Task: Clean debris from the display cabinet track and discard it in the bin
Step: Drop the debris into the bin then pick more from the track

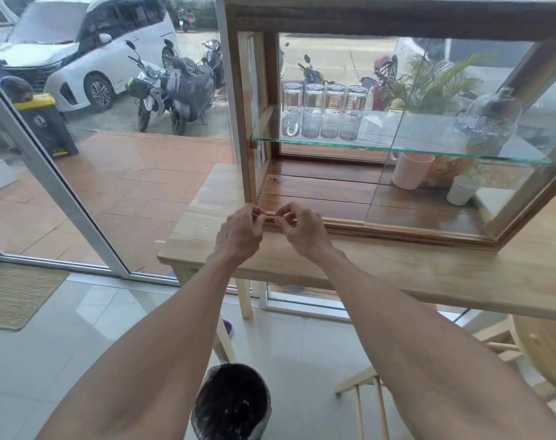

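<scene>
A wooden display cabinet (381,17) with glass sides stands on a light wooden table (397,274). Its sliding-door track (343,222) runs along the bottom front edge. My left hand (238,231) and my right hand (302,228) meet at the track's left end, fingertips pinched close together over the groove. Whatever sits between the fingers is too small to make out. On the floor below, between my forearms, stands a bin (230,404) lined with a black bag.
Glasses (322,109) stand in a row on the cabinet's glass shelf (397,149). A pink cup (411,169), a white cup (462,190) and a glass dome (486,122) sit at the right. Pale wooden chairs (461,376) crowd the floor right of the bin. A glass door (79,154) is to the left.
</scene>
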